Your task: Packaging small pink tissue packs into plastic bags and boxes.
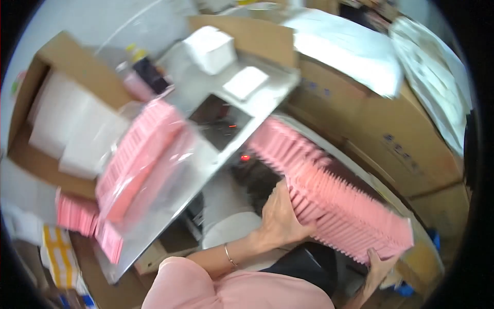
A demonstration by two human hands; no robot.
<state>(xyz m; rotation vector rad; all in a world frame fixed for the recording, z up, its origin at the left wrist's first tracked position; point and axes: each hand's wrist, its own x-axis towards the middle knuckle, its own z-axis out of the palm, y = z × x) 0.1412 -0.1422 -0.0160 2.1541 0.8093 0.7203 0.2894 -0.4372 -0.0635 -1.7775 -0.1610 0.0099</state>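
A long row of thin pink packets (347, 211), packed face to face, lies slantwise at the right, close to my body. My left hand (282, 219) presses against its near left end, thumb and fingers spread around the edge. At the right end my right hand (380, 265) grips the lower corner, its thumb on the near side and the other fingers partly hidden. Further off, more pink packets (282, 143) continue the line toward the metal table. What supports the row from below is hidden.
On the metal table (206, 177) lies a clear plastic bag of pink packets (136, 159). A cardboard box (77, 67) with white sheets stands left; a white box (210, 49) and white block (245, 82) sit behind. Large cartons (370, 118) line the right.
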